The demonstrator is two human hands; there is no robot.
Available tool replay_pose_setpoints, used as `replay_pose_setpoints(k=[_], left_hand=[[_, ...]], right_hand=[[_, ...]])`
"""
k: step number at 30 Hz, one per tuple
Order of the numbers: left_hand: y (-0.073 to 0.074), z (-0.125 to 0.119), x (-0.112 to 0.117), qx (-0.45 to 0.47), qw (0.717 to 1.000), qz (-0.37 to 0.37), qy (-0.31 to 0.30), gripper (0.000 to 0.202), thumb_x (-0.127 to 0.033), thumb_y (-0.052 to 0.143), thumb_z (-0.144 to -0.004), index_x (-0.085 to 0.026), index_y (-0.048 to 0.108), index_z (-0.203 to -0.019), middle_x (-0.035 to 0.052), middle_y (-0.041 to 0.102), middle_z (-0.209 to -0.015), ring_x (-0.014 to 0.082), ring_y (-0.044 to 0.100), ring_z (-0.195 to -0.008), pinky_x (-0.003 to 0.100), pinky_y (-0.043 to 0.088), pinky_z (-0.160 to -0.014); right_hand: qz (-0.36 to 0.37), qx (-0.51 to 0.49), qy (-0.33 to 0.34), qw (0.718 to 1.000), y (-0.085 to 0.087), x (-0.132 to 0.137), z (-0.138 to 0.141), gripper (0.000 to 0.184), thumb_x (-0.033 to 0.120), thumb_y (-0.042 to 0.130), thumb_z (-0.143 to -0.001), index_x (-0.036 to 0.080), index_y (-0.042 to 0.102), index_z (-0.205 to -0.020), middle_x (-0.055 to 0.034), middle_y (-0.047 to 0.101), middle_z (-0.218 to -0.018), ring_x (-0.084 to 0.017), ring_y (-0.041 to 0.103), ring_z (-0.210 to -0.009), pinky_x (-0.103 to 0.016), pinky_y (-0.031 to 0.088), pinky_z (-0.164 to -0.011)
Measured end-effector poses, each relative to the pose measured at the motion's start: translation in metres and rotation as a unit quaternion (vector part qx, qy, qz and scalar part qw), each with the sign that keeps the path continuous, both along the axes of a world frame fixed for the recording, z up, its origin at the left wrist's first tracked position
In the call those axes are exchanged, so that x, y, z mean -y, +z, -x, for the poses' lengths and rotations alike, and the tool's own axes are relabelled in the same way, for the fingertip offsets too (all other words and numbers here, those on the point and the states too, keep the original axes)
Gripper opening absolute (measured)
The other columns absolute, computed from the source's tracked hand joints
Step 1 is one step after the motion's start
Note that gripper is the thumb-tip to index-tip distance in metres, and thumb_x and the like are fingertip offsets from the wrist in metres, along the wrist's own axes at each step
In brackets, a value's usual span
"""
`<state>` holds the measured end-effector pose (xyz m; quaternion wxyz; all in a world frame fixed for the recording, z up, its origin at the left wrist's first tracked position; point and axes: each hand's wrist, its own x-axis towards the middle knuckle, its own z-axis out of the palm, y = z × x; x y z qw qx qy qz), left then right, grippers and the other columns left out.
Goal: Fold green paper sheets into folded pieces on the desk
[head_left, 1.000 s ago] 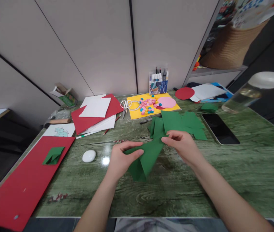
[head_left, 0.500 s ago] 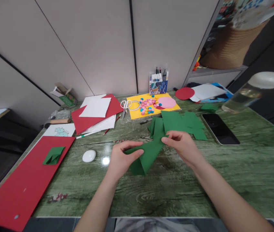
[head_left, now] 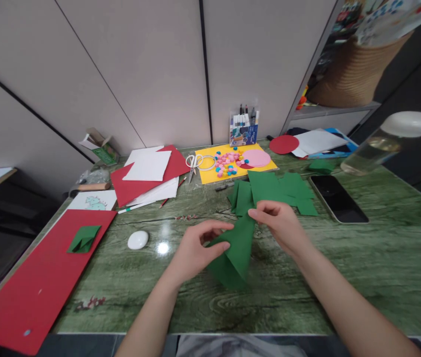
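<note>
A folded piece of green paper [head_left: 237,250] is held between my two hands over the table's front middle. My left hand [head_left: 199,248] pinches its left edge between thumb and fingers. At the paper's upper right corner, my right hand [head_left: 279,220] grips it with thumb and forefinger. The paper hangs tilted, and its lower end is blurred. Just beyond my hands lie folded green strips [head_left: 242,196] and several flat green paper pieces [head_left: 270,186], partly overlapping. Another folded green piece [head_left: 85,239] rests on a long red sheet [head_left: 39,282] at the left.
White-handled scissors [head_left: 193,163] lie beside a yellow sheet [head_left: 206,176] bearing small coloured balls [head_left: 227,161]. A phone [head_left: 339,198] and a clear bottle [head_left: 372,148] are at the right. A white oval object [head_left: 138,240] sits left of my hands. A marker pack [head_left: 244,129] stands against the wall.
My left hand has moved a little to the right, closer to my right hand. The green paper has swung, its lower end now further right and nearer me. My right hand has stayed nearly still.
</note>
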<state>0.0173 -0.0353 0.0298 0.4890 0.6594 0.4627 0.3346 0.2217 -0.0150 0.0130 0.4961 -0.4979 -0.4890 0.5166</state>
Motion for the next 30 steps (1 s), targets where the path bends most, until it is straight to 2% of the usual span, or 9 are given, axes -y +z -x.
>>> replay_pose_setpoints(k=[4, 10, 16, 21, 26, 30], left_hand=[[-0.0005, -0.001, 0.0006, 0.003, 1.0, -0.01, -0.015, 0.031, -0.017, 0.064, -0.071, -0.023, 0.066, -0.101, 0.0052, 0.066, -0.096, 0.0148, 0.057, -0.076, 0.023, 0.044, -0.066], [0.0034, -0.0011, -0.0003, 0.0, 0.997, -0.034, -0.063, 0.024, -0.016, 0.06, -0.075, -0.022, 0.07, -0.096, 0.0066, 0.066, -0.099, 0.019, 0.059, -0.092, 0.026, 0.045, -0.075], [0.004, -0.0014, 0.0003, -0.006, 0.998, -0.023, -0.06, 0.031, -0.014, 0.059, -0.075, -0.024, 0.066, -0.103, 0.0059, 0.064, -0.105, 0.0187, 0.059, -0.094, 0.026, 0.045, -0.077], [0.0032, -0.0025, 0.0004, -0.006, 0.998, -0.023, -0.052, 0.031, -0.015, 0.059, -0.075, -0.023, 0.066, -0.103, 0.0063, 0.065, -0.107, 0.0197, 0.059, -0.097, 0.028, 0.046, -0.081], [0.0019, -0.0041, 0.0003, -0.007, 0.999, -0.032, -0.041, 0.032, -0.014, 0.06, -0.074, -0.023, 0.066, -0.104, 0.0062, 0.065, -0.108, 0.0196, 0.058, -0.099, 0.028, 0.046, -0.082], [0.0004, -0.0048, 0.0, -0.005, 0.998, -0.041, -0.042, 0.034, -0.011, 0.059, -0.074, -0.024, 0.066, -0.104, 0.0051, 0.065, -0.107, 0.0185, 0.058, -0.098, 0.027, 0.045, -0.082]], right_hand=[[-0.001, 0.0, -0.001, 1.0, 0.0008, 0.0001, 0.0004, 0.034, 0.038, 0.069, -0.066, 0.018, 0.047, -0.051, 0.0049, 0.036, -0.052, -0.01, 0.032, -0.052, -0.025, 0.024, -0.051], [0.001, 0.003, -0.003, 1.0, 0.0022, 0.0, 0.0009, 0.033, 0.04, 0.069, -0.066, 0.018, 0.048, -0.051, 0.0047, 0.037, -0.052, -0.01, 0.033, -0.052, -0.026, 0.024, -0.05], [-0.005, 0.044, -0.011, 0.999, 0.0045, 0.0009, 0.0015, 0.034, 0.041, 0.068, -0.067, 0.018, 0.048, -0.052, 0.005, 0.037, -0.051, -0.01, 0.031, -0.051, -0.026, 0.023, -0.049], [-0.038, 0.099, -0.027, 0.994, 0.0056, 0.0008, 0.0019, 0.034, 0.042, 0.064, -0.069, 0.018, 0.046, -0.053, 0.0041, 0.038, -0.053, -0.011, 0.034, -0.052, -0.025, 0.025, -0.05], [-0.044, 0.112, 0.043, 0.992, 0.0053, 0.0012, 0.0026, 0.037, 0.044, 0.058, -0.075, 0.019, 0.04, -0.055, 0.0046, 0.03, -0.056, -0.01, 0.029, -0.054, -0.025, 0.022, -0.05], [-0.028, 0.111, 0.036, 0.993, 0.0031, 0.0016, 0.0046, 0.041, 0.044, 0.06, -0.073, 0.019, 0.035, -0.052, 0.0056, 0.026, -0.054, -0.01, 0.027, -0.053, -0.025, 0.021, -0.05]])
